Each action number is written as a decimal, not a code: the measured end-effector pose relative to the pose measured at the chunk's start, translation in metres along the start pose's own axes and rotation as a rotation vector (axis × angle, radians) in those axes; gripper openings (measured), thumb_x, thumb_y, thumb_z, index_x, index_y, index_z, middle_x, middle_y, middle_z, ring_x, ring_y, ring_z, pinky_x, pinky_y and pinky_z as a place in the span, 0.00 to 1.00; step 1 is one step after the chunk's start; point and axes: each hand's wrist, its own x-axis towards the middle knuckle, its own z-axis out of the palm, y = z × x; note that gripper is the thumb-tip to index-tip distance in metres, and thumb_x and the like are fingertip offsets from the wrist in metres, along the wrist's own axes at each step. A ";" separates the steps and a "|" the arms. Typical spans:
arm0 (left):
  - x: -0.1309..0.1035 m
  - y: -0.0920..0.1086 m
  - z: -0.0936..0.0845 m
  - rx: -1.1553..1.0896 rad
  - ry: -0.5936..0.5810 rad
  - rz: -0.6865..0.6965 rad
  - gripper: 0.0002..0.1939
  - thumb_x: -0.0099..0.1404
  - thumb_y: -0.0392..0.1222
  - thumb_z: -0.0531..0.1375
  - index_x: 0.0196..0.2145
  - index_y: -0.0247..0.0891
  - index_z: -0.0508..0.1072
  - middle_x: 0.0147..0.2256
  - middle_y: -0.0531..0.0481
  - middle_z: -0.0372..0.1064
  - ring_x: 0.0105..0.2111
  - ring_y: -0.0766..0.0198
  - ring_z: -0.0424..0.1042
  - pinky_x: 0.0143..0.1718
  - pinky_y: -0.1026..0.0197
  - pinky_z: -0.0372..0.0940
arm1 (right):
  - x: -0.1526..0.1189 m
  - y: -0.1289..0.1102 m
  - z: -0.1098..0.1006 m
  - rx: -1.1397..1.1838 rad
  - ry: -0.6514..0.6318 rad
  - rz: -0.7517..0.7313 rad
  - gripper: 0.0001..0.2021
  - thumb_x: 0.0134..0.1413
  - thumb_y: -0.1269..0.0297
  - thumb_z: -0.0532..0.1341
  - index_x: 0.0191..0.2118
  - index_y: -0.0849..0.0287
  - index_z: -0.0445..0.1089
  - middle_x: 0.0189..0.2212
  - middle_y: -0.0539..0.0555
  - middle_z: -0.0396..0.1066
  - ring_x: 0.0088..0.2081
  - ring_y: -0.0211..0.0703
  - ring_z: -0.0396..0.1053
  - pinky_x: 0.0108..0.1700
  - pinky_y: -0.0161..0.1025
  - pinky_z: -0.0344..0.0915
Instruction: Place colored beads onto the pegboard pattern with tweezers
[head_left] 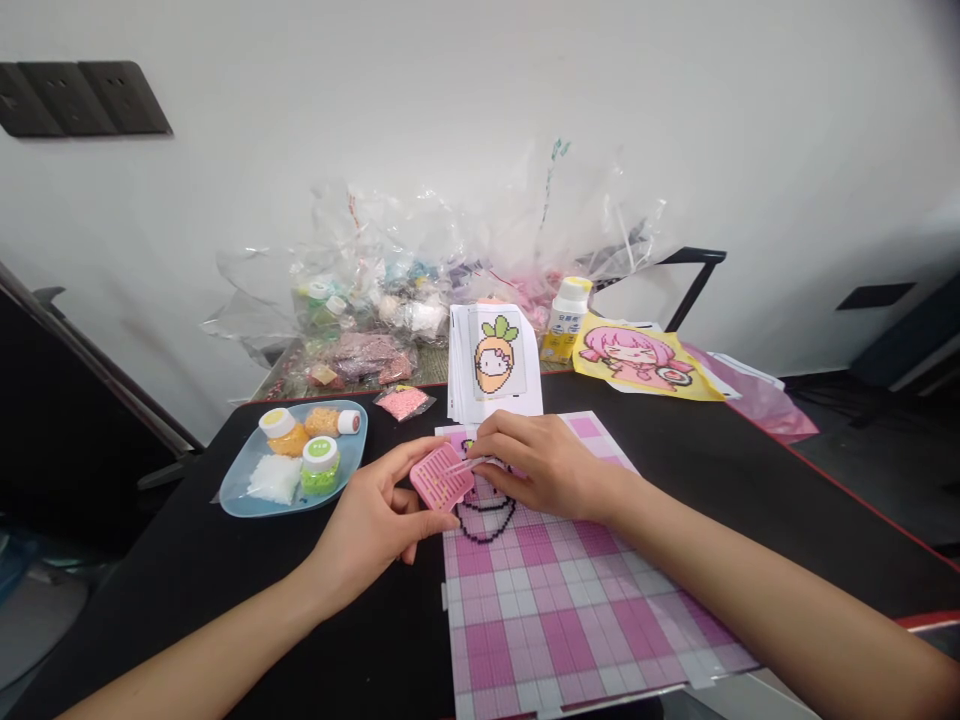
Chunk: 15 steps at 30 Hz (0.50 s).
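My left hand (382,505) grips a small pink slotted tray (441,480) by its edges, tilted above the left side of the pegboard. A few small yellowish beads show in the tray's slots. Pinched in my right hand (525,460) are pale tweezers (466,465), their tips over the tray. Beneath lies a pink and white checkered pegboard (555,600), with a rounded outline of black beads (484,540) near its upper left, partly hidden by my right hand. Behind it a pattern sheet (496,358) shows a carrot-shaped character.
A blue plate (234,488) on the left holds several bead containers. Near it lies a pink bead packet (405,402). Clear bags (420,250) pile along the wall. A white and yellow bottle (566,320) and a yellow-backed bead picture (649,360) are at the back right.
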 end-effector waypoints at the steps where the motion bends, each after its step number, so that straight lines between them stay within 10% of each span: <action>1: 0.000 0.000 0.000 0.006 -0.001 0.001 0.35 0.49 0.35 0.71 0.55 0.40 0.68 0.30 0.56 0.74 0.14 0.77 0.58 0.14 0.71 0.56 | 0.000 0.000 0.000 0.003 -0.003 0.000 0.08 0.66 0.64 0.54 0.39 0.60 0.68 0.33 0.54 0.71 0.30 0.37 0.68 0.27 0.33 0.60; 15: 0.003 -0.005 -0.002 0.021 0.039 0.017 0.37 0.51 0.40 0.70 0.57 0.38 0.64 0.36 0.51 0.75 0.15 0.77 0.60 0.15 0.69 0.58 | 0.000 0.006 -0.002 -0.033 0.110 0.113 0.08 0.65 0.66 0.55 0.37 0.62 0.69 0.32 0.54 0.72 0.28 0.35 0.67 0.25 0.33 0.59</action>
